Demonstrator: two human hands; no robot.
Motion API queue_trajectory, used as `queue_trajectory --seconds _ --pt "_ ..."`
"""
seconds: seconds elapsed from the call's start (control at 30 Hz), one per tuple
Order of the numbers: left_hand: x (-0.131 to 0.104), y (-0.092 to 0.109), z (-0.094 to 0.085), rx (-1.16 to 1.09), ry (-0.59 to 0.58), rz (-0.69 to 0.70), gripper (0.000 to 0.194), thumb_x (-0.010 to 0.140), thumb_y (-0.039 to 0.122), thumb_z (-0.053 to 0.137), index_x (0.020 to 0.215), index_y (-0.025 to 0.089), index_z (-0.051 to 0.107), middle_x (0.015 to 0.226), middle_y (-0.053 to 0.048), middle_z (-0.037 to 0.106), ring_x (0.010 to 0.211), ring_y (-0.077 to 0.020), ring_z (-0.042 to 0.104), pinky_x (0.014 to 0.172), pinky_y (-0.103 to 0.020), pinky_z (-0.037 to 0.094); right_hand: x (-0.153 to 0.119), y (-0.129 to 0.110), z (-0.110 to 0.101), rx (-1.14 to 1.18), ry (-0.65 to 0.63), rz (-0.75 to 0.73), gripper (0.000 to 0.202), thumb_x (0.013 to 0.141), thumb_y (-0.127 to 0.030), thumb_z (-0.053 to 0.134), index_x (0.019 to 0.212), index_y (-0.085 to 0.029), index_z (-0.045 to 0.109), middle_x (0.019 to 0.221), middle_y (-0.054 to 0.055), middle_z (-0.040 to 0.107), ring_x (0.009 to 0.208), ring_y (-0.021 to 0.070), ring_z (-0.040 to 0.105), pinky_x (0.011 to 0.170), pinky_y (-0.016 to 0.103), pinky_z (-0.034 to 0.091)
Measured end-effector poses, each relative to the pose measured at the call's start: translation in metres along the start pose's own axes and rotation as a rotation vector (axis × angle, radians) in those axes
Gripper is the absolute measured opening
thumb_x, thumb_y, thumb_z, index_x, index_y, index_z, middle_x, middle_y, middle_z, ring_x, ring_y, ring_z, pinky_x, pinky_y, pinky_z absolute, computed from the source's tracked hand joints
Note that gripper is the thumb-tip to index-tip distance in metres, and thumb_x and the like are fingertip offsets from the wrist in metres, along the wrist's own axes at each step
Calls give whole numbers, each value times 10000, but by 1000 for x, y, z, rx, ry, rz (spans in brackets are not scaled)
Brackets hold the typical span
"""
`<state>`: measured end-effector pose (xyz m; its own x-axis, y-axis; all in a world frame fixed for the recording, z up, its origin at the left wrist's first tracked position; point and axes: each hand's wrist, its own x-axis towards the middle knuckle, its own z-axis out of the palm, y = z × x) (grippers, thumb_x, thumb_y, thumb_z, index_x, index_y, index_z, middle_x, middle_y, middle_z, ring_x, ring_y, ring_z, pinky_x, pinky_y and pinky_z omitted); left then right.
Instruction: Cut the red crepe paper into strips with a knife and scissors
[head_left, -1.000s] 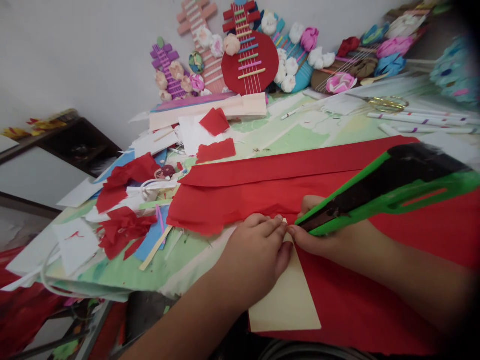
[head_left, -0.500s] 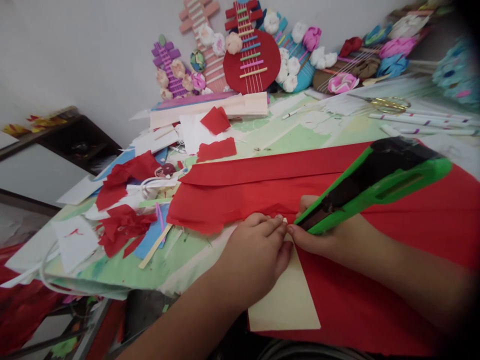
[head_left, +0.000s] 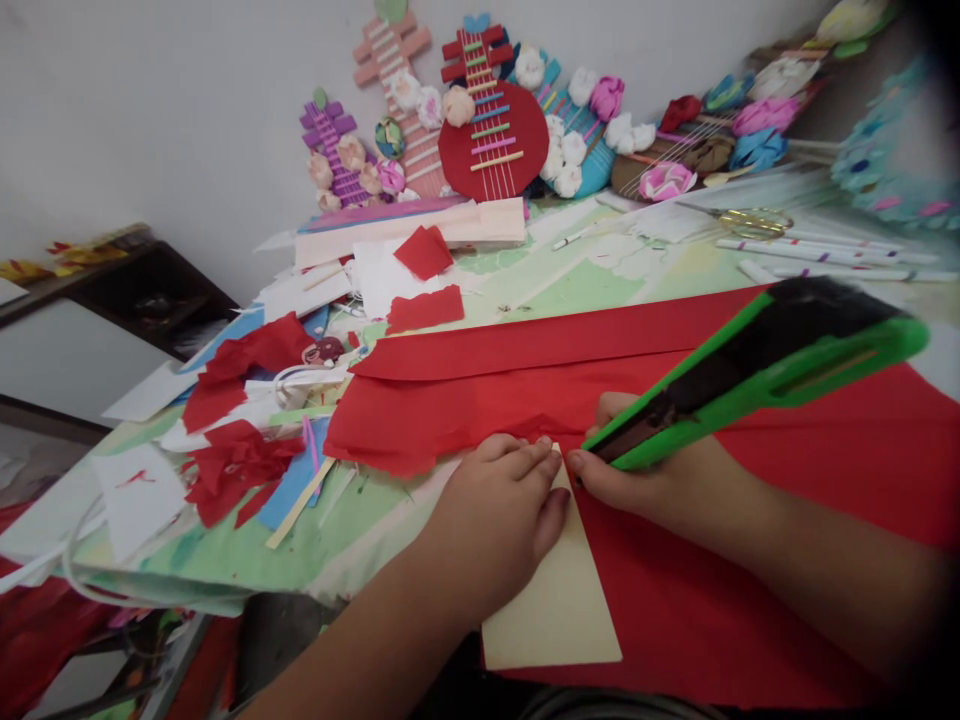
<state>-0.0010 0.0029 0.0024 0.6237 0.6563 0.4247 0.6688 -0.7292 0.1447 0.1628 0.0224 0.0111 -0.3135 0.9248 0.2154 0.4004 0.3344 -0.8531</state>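
My right hand is closed around a green and black utility knife, its handle slanting up to the right. The front of the knife points down at the red paper, close to the top right corner of a cream card. Whether any blade is out, I cannot tell. With its fingers lying on the upper part of the card, my left hand presses it onto the red paper. A folded strip runs along the far edge of the red sheet.
Red scraps, white paper pieces and a pale strip litter the left side of the green table. Decorated paper instruments lean against the wall. Gold-handled scissors and white sticks lie at the back right.
The camera view has shifted slightly. My right hand and the knife are a little farther right from the card's corner. My left hand still presses on the card.
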Motion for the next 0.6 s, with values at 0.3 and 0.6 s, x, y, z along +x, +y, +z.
queue_trajectory --seconds 0.3,0.6 --pt "0 0 0 -15 -12 -13 230 844 160 466 961 73 643 980 -115 670 884 -205 602 805 -347 482 0 3 2 7 -46 13 280 718 -267 548 559 -218 323 472 -76 378 416 74 367 381 213 265" --pt "0 0 -2 -15 -26 -30 228 845 167 459 940 92 651 1004 -98 667 868 -205 605 789 -346 488 0 4 3 -13 -54 -37 234 712 -229 537 554 -211 367 463 -77 389 410 70 360 377 208 257"
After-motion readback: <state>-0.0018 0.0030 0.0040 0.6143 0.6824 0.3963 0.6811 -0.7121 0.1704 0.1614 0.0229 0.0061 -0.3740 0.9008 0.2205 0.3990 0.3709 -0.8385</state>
